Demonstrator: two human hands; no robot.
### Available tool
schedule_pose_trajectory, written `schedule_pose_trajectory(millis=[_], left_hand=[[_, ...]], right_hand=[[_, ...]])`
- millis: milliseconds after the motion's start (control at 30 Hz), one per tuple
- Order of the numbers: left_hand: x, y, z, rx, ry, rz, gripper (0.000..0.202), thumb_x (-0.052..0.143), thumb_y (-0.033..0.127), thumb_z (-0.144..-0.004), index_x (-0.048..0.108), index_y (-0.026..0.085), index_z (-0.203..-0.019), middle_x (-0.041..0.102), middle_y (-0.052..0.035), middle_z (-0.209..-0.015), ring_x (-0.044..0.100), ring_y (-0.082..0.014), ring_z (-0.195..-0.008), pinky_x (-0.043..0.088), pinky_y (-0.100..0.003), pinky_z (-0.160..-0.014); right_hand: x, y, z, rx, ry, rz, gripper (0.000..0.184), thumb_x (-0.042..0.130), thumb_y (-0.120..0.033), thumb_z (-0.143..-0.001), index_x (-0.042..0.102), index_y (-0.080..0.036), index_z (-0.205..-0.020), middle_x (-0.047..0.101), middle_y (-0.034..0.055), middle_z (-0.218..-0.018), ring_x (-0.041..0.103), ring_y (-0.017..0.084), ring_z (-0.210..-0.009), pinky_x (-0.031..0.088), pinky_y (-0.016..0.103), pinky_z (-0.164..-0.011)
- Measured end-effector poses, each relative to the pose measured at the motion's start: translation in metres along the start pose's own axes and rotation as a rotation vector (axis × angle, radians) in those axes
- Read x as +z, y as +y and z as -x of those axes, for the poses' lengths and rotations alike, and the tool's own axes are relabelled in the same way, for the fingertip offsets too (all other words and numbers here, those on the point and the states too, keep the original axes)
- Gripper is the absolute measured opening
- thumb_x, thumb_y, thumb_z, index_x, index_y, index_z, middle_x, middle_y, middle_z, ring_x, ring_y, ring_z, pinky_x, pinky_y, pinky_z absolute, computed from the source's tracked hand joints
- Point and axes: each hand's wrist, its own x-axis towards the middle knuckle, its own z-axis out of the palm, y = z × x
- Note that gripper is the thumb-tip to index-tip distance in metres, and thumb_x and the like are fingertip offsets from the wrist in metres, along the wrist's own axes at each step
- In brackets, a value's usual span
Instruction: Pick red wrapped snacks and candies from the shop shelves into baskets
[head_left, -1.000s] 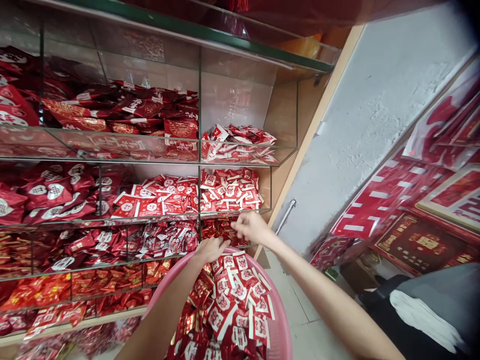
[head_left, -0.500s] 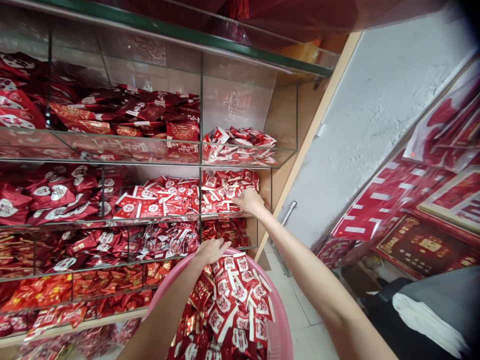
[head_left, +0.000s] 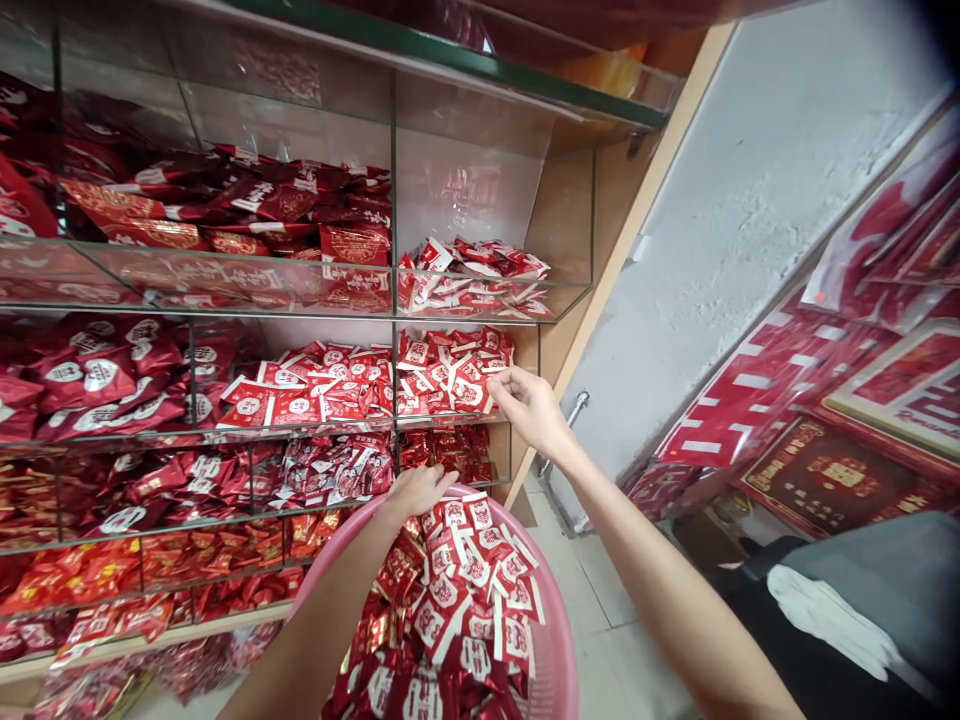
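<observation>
A pink plastic basket (head_left: 551, 600) holds a heap of small red-and-white packets (head_left: 476, 570), with shiny dark red ones on its left side. My left forearm crosses the basket, and my left hand (head_left: 421, 490) is hooked over its far rim; the thumb is hidden. Stretched to the shelf, my right hand (head_left: 529, 408) has thumb and forefinger pinched at the right edge of a red-and-white packet (head_left: 472, 386). That packet lies on top of a pile in the right compartment of the middle shelf.
Glass-divided shelves (head_left: 465, 322) hold piles of red packets at several levels. A wooden side panel (head_left: 637, 235) closes the unit on the right, beside a pale wall (head_left: 697, 230). Red wrapped goods and a dark red box (head_left: 832, 475) stand at right. White cloth (head_left: 832, 615) lies lower right.
My right hand has drawn to the right from the packet pile, toward the compartment's edge. My left hand stays at the basket rim. The view has shifted slightly.
</observation>
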Motion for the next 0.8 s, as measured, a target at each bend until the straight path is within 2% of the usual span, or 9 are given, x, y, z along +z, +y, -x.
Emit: schedule_pose_trajectory(millis=[133,267,433,600,800], left_hand=[[0.002,-0.001,-0.002,0.004,-0.006,-0.007,0.069,0.008,0.063,-0.079,0.058,0.021,-0.097,0.065,-0.0107,-0.094,0.06,-0.0254,-0.087,0.042,-0.035,-0.073],[0.004,-0.002,-0.003,0.005,-0.019,-0.01,0.065,0.01,0.063,-0.079,0.058,0.022,-0.098,0.065,-0.0095,-0.094,0.06,-0.0241,-0.086,0.043,-0.034,-0.07],[0.004,-0.002,-0.003,0.011,-0.007,-0.024,0.071,0.006,0.066,-0.077,0.058,0.021,-0.096,0.065,-0.0109,-0.093,0.06,-0.0261,-0.086,0.043,-0.037,-0.072],[0.005,-0.003,-0.004,0.033,0.012,-0.038,0.074,0.002,0.066,-0.077,0.058,0.021,-0.094,0.065,-0.0113,-0.093,0.06,-0.0269,-0.087,0.042,-0.038,-0.073],[0.004,-0.002,-0.003,0.017,0.006,-0.027,0.073,0.004,0.065,-0.077,0.059,0.02,-0.096,0.065,-0.0117,-0.094,0.06,-0.026,-0.088,0.042,-0.037,-0.074]], right_hand=[[-0.004,-0.007,0.038,0.007,-0.068,-0.071,0.027,0.04,-0.041,-0.084,0.052,-0.017,-0.082,0.054,0.0026,-0.074,0.047,0.012,-0.066,0.038,0.023,-0.061],[0.008,0.007,0.078,0.06,-0.212,-0.091,0.027,0.041,-0.041,-0.084,0.052,-0.018,-0.077,0.053,0.0028,-0.078,0.047,0.013,-0.071,0.038,0.024,-0.065],[0.031,0.033,0.122,0.271,-0.437,-0.289,0.032,0.041,-0.048,-0.083,0.049,-0.018,-0.075,0.047,-0.0026,-0.059,0.045,0.009,-0.054,0.035,0.022,-0.053],[0.045,0.049,0.142,0.41,-0.519,-0.411,0.035,0.048,-0.052,-0.078,0.047,-0.017,-0.073,0.043,-0.0047,-0.054,0.04,0.008,-0.046,0.03,0.02,-0.045],[0.061,0.053,0.161,0.414,-0.571,-0.353,0.027,0.049,-0.042,-0.079,0.047,-0.017,-0.069,0.043,-0.0053,-0.052,0.039,0.007,-0.044,0.029,0.019,-0.044]])
